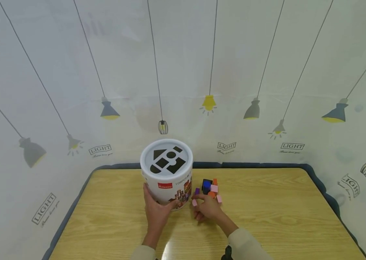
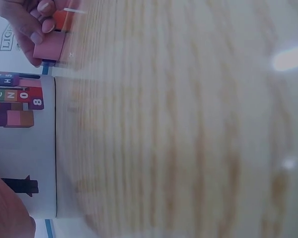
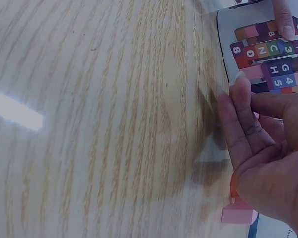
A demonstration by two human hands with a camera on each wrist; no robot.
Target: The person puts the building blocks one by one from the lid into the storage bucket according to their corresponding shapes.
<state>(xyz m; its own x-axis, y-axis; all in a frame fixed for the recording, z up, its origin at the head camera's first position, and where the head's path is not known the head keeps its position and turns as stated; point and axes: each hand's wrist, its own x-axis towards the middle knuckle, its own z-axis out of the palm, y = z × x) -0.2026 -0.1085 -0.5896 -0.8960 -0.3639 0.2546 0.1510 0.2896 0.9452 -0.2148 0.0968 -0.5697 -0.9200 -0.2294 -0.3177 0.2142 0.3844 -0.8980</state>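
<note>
My left hand (image 1: 159, 213) grips the lower front of a white bucket (image 1: 166, 187) with its fingers spread around the wall. Its grey lid (image 1: 147, 159) has dark shaped holes, and coloured blocks are printed on its side. In the left wrist view part of that hand shows at the lower left. Just right of the bucket, my right hand (image 1: 208, 208) pinches a pink block (image 1: 194, 203), which also shows under the fingertips in the left wrist view. Its curled fingers mostly hide the block in the right wrist view.
Beside the right hand lie several loose blocks: a blue one (image 1: 206, 186), a purple one (image 1: 197, 191), orange ones and pink ones (image 1: 214, 188). The wooden table (image 1: 267, 216) ends at a dark padded edge (image 1: 251, 165), with a lamp-patterned wall covering (image 1: 183, 65) behind.
</note>
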